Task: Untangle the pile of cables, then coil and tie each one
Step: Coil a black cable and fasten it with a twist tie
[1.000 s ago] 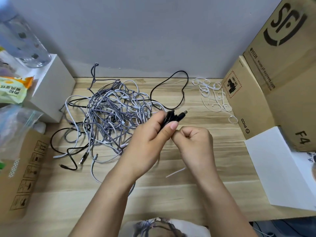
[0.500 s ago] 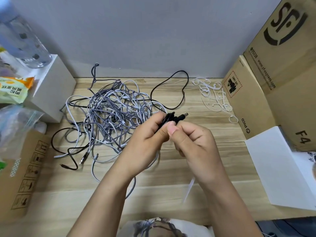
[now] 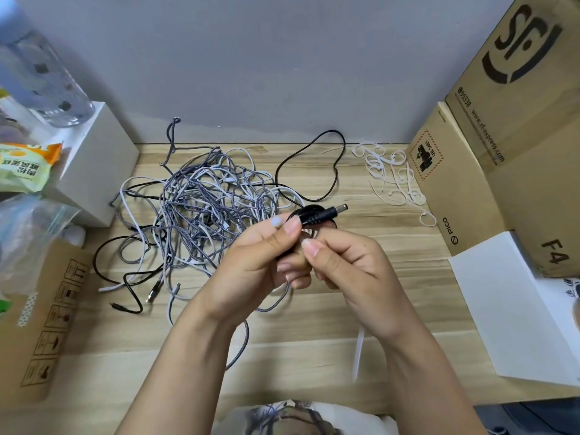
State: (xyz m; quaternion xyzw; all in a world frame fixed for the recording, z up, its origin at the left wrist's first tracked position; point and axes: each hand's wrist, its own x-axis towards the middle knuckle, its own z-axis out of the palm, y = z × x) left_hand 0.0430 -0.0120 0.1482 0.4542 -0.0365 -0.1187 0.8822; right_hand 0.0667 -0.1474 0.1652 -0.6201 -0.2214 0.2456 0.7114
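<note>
Both hands, left (image 3: 251, 265) and right (image 3: 351, 268), grip clamped on one coiled black cable (image 3: 317, 215); one tangled pile (image 3: 204, 208) on table (image 3: 314, 350); loose white ties (image 3: 392, 177).

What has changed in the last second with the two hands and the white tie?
The right hand has closed in against the left hand. The white tie swung from lying flat across to hanging down below the right wrist. The left hand still holds the coiled black cable; the cable pile is unchanged.
</note>
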